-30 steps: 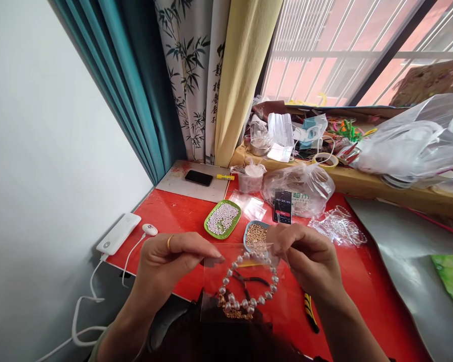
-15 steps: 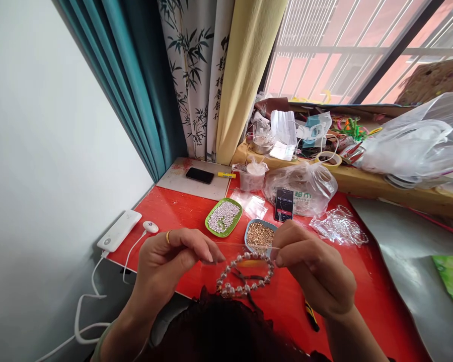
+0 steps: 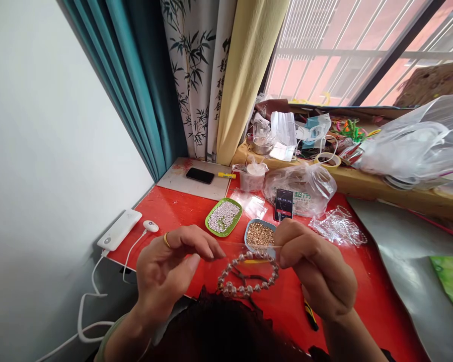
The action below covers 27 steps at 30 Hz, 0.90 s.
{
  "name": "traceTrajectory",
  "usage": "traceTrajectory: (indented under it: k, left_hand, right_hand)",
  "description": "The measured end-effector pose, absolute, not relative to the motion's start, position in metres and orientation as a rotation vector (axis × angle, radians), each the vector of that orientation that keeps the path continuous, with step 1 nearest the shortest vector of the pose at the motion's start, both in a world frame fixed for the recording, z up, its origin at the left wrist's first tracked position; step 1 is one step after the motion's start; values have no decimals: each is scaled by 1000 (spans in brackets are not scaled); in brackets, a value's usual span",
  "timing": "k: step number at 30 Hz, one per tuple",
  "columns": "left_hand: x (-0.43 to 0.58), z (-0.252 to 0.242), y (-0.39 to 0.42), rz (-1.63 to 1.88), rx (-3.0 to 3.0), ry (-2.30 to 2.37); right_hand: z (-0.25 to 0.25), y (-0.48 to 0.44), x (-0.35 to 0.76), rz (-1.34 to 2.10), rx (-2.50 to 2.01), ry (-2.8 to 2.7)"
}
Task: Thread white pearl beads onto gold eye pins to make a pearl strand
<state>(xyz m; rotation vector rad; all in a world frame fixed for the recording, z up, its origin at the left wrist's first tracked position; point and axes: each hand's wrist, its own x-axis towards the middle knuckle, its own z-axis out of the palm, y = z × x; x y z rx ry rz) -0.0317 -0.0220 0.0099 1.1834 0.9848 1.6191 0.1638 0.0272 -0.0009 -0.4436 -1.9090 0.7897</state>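
Observation:
A beaded bracelet (image 3: 229, 287) of pearly and small gold beads lies inside a small clear plastic bag (image 3: 232, 247), which hangs over the table. My right hand (image 3: 317, 266) pinches the bag's upper right corner between thumb and fingers. At the bag's left edge is my left hand (image 3: 169, 271), wearing a gold ring. Its thumb has parted from its fingers, whose tips are at the bag's edge; I cannot tell if they touch it. Beyond the bag sit a green tray (image 3: 219, 232) of pearly beads and a blue tray (image 3: 248, 245) of gold beads.
On the red table (image 3: 166, 206) are a phone showing a timer (image 3: 284, 203), a pile of clear bags (image 3: 337, 226), a tied plastic bag (image 3: 305, 188) and yellow-black handled pliers (image 3: 310, 314). A white power bank (image 3: 120, 230) with cables lies left. Clutter fills the sill (image 3: 340, 173).
My left thumb has moved down and away from the fingers. The bracelet and bag have shifted slightly to the right, with my right hand still pinching the corner.

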Motion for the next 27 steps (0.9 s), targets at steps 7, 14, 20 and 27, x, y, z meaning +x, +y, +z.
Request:
traceTrajectory:
  k: [7, 14, 20, 27]
  left_hand:
    - [-28, 3, -14, 1407, 1038, 890]
    - [-19, 2, -6, 1135, 826, 903]
    - [-21, 3, -6, 1174, 794, 873]
    - [-23, -1, -4, 1146, 820, 925]
  right_hand:
    - [1, 26, 159, 762, -514, -1892]
    - [3, 28, 161, 752, -496, -1940]
    - [-1, 23, 164, 860, -652, -1627]
    - [0, 23, 149, 1139, -972, -1644]
